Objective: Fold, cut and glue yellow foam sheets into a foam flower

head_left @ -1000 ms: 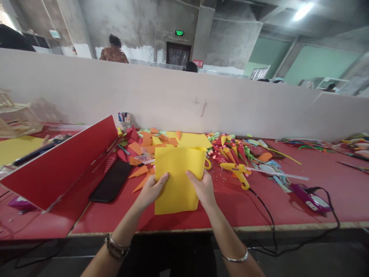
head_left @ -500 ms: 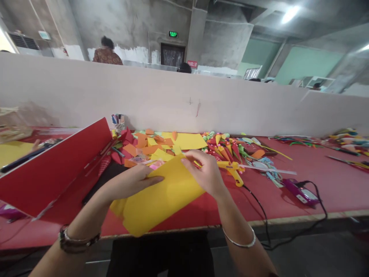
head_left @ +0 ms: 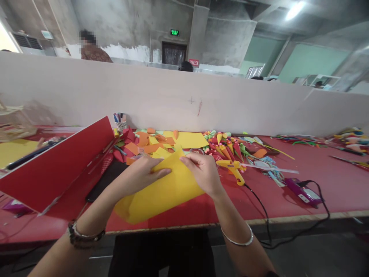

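Observation:
A sheet of yellow paper (head_left: 164,196), bent into a loose curve, is held between my two hands above the front of the red table. My left hand (head_left: 141,173) grips its upper left side, with the thumb lying over the sheet and the other fingers hidden behind. At the upper right edge, my right hand (head_left: 203,169) pinches the paper between thumb and fingers. Just beyond the hands lies a heap of orange, red and yellow paper pieces (head_left: 150,146). A yellow glue gun (head_left: 234,169) lies right of my right hand, a clear glue stick extending from it.
A red board (head_left: 63,165) leans up on the left, beside a black flat item (head_left: 106,181). Small paper cones (head_left: 227,148) are piled behind the glue gun. A purple power strip (head_left: 304,192) with a black cord sits at right. Pens stand in a cup (head_left: 120,122) by the partition (head_left: 161,96).
The yellow paper has curled more, and its lower edge has risen. My left hand has shifted slightly right and up along it. Behind the partition, a person has moved left.

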Demonstrator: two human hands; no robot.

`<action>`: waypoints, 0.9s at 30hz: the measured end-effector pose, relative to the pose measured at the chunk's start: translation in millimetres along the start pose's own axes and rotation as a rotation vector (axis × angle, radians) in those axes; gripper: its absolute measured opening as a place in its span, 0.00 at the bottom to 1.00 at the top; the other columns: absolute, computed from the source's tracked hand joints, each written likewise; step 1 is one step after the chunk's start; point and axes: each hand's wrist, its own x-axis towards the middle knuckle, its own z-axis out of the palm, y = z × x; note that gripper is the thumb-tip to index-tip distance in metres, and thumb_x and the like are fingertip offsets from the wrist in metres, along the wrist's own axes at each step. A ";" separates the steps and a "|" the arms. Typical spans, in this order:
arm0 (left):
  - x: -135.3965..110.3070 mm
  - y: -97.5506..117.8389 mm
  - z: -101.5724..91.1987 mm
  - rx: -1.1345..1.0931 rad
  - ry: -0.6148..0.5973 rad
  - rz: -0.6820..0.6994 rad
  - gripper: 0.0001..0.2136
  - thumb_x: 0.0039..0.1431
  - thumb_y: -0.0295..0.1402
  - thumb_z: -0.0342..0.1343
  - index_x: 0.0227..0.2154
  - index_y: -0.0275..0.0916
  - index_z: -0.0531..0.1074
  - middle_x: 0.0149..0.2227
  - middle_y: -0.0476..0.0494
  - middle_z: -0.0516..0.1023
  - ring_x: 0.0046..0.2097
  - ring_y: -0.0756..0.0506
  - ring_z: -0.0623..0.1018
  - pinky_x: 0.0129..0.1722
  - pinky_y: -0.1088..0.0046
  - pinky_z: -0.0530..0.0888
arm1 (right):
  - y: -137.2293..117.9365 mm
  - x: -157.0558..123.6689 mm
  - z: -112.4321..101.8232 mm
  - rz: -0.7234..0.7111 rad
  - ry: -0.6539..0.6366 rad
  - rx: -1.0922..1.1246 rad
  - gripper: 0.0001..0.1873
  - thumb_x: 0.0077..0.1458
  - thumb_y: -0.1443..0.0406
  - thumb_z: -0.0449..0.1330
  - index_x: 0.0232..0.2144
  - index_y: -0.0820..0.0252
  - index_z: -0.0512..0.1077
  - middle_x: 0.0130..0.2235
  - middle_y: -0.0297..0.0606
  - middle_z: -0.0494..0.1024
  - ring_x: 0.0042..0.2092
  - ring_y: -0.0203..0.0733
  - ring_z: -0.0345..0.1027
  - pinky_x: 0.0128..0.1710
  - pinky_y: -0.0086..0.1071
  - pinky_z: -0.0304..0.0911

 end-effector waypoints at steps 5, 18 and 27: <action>4.2 9.7 5.2 0.126 0.075 0.037 0.12 0.60 0.38 0.35 0.26 0.39 0.57 0.19 0.53 0.58 0.21 0.51 0.61 0.22 0.77 0.53 | -0.2 -1.0 1.7 -0.019 -0.029 -0.022 0.19 0.54 0.57 0.49 0.17 0.61 0.59 0.18 0.28 0.52 0.22 0.29 0.46 0.22 0.24 0.43; 6.6 13.3 12.4 0.295 0.073 0.122 0.15 0.61 0.33 0.32 0.23 0.37 0.58 0.20 0.49 0.63 0.23 0.50 0.65 0.25 0.75 0.58 | 1.9 -7.8 2.2 -0.037 0.018 -0.121 0.21 0.54 0.58 0.50 0.15 0.61 0.52 0.17 0.26 0.47 0.21 0.27 0.41 0.20 0.24 0.40; 0.0 13.4 17.1 0.412 0.075 0.037 0.16 0.61 0.37 0.34 0.26 0.37 0.63 0.23 0.48 0.70 0.25 0.49 0.70 0.23 0.76 0.58 | 3.5 -10.6 1.6 -0.017 0.145 -0.121 0.21 0.54 0.59 0.50 0.15 0.61 0.52 0.17 0.26 0.46 0.20 0.26 0.41 0.20 0.23 0.40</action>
